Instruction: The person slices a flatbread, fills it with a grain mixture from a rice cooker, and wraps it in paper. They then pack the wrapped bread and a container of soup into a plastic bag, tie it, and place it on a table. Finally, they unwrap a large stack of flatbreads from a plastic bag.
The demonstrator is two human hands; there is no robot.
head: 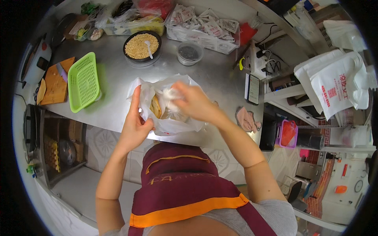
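Observation:
A white plastic carrier bag point(189, 125) lies with its mouth open at the front of the steel table. In it are a browned flatbread point(155, 107) in a white wrapper and, to its right, a clear plastic bag point(174, 115) whose contents are hard to make out. My left hand point(137, 126) holds the carrier bag's left side, index finger pointing up along the edge and thumb at the near side. Above the bag's middle, my right hand point(193, 100) is motion-blurred and grips a white bunched piece point(172, 96), perhaps the clear bag's gathered top.
Behind the bag stand a black bowl of chopped nuts point(138, 47) with a white spoon, a round lidded tub point(189, 53) and a bin of sachets point(203, 29). A green basket point(84, 82) and a knife point(62, 72) on a cutting board point(54, 85) lie left. Rightward are a phone point(253, 89) and a pink cloth point(247, 119).

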